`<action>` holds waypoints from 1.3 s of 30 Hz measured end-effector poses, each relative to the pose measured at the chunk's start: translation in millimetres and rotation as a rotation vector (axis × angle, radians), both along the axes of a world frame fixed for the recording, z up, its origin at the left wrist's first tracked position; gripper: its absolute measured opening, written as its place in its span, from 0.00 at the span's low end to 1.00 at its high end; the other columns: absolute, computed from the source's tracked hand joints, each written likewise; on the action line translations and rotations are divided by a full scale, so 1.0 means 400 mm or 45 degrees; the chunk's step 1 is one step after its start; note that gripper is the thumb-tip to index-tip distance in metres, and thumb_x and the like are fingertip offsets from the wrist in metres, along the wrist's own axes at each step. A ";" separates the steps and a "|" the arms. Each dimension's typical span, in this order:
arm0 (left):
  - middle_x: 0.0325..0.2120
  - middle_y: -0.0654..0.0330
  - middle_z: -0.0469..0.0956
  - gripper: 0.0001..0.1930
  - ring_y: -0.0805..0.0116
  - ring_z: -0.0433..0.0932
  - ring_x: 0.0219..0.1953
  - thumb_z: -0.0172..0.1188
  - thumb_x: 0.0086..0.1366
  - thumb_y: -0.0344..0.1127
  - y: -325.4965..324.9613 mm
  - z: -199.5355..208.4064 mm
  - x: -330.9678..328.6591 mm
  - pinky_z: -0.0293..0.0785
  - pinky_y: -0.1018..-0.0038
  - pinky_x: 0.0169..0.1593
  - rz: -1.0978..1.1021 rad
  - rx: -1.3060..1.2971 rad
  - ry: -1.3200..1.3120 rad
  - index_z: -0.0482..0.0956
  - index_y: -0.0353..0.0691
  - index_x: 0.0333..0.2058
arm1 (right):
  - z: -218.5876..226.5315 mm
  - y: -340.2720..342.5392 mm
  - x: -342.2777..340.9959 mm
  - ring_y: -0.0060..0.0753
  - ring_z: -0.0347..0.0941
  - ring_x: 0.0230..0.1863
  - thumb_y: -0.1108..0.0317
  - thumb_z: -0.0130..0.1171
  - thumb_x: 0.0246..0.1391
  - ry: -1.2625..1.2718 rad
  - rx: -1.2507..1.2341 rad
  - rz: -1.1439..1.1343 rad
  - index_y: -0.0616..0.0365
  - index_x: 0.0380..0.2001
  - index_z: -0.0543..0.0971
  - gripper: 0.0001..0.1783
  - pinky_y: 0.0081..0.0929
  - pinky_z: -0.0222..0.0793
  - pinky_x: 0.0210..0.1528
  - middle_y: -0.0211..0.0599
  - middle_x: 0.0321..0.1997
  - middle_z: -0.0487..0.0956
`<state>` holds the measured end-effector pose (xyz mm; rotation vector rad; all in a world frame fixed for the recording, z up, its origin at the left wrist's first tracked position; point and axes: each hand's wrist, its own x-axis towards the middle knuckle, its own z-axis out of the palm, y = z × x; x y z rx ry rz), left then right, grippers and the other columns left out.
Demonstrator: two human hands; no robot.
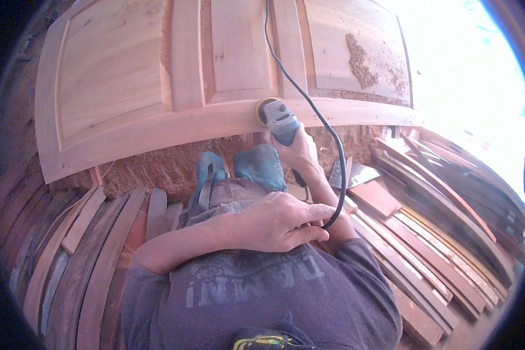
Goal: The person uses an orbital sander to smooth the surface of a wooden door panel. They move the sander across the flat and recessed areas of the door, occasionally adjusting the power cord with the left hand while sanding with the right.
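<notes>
Large pale-grey capital lettering (248,290) is noted across the chest of the dark shirt (347,306); it is worn, and is presented upside down. On its far side, toward the left, smaller faded print (216,268) is too faint to be read. Yellow markings (263,342) are seen on dark fabric at the near edge; whether lettering is formed cannot be determined.

Light: blinding white glare (469,64), up on my right
Door (239,46): pale and well lit
My shirt (256,286): darker, in soft shade
Planks (112,256): look bent near the black edge
My view: a bit hazy
</notes>
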<state>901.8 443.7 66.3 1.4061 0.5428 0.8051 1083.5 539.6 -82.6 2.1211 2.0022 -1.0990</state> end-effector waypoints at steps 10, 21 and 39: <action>0.34 0.47 0.92 0.32 0.55 0.93 0.36 0.63 0.81 0.43 0.198 0.054 0.117 0.86 0.64 0.45 -0.028 -0.448 -0.058 0.68 0.28 0.74 | -0.087 0.165 0.384 0.70 0.86 0.57 0.47 0.78 0.51 0.018 0.203 -0.248 0.62 0.63 0.78 0.42 0.56 0.80 0.60 0.69 0.52 0.88; 0.27 0.51 0.86 0.30 0.54 0.87 0.28 0.64 0.80 0.49 0.327 0.102 0.241 0.80 0.60 0.36 0.465 -0.021 -0.225 0.75 0.31 0.70 | -0.085 0.383 0.287 0.44 0.89 0.54 0.60 0.77 0.57 0.546 0.021 0.369 0.62 0.64 0.78 0.35 0.42 0.84 0.55 0.53 0.55 0.89; 0.26 0.48 0.85 0.22 0.46 0.87 0.30 0.65 0.80 0.46 0.235 0.251 0.261 0.79 0.55 0.40 1.297 0.171 -0.071 0.84 0.31 0.57 | 0.111 0.386 -0.303 0.72 0.85 0.50 0.49 0.76 0.54 0.230 0.182 1.711 0.58 0.56 0.73 0.35 0.65 0.80 0.52 0.63 0.46 0.88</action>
